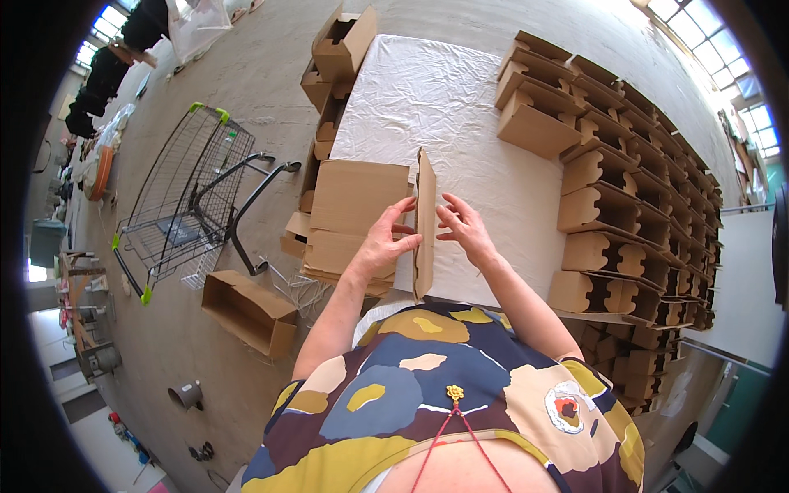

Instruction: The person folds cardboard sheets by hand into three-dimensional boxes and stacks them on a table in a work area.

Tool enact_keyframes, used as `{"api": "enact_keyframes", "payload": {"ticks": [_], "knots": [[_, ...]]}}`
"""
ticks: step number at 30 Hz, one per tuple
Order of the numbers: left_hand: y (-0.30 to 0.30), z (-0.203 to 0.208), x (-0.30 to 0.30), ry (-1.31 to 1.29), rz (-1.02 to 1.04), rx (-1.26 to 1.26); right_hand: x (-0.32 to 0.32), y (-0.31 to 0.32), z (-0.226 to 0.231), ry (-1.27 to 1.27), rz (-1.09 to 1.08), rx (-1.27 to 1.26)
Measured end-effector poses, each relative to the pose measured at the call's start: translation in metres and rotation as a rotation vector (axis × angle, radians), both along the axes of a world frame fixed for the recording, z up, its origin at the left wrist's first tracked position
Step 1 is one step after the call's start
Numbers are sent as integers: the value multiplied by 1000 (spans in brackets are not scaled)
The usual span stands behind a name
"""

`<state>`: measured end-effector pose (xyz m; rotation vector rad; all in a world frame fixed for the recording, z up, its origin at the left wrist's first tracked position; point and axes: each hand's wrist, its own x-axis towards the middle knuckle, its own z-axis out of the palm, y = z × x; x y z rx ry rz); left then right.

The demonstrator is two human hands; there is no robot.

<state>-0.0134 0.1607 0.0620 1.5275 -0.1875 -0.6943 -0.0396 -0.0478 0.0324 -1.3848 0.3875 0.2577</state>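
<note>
"One narrow cardboard piece is standing on edge on the white cover, right before the person's body. How are the hands holding it?"

"Neither is clasping it. The left hand is lying along its left side, fingers and thumb wide apart, with the tips seeming to touch the board. The right hand is hovering just beside the right face, fingers loosely bent and parted; whether a fingertip is touching, I can't tell."

"What is lying nearest?"

"Flat brown cardboard is lying in a stack just left of the piece, partly behind the left hand."

"And farther out?"

"Many cardboard boxes are standing in rows on the right, their cut-out edges showing. More boxes are lining the far left edge of the cover."

"Anything on the floor?"

"Yes, a wire shopping cart with green corners is standing on the left, and one empty carton is resting near it."
</note>
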Motion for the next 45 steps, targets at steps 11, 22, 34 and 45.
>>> {"api": "enact_keyframes", "payload": {"ticks": [11, 22, 34, 45], "knots": [[-17, 5, -2, 41, -21, -1, -1, -14, 10, -51, 98, -151], [-31, 23, 10, -479, 67, 456, -15, -11, 66, -292, 124, -1149], [-65, 44, 44, -591, 290, 382, -42, -48, 71, -284, 153, -1048], [-89, 9, 39, -1157, 237, 536, -32, -52, 13, -255, -15, -915]]}}
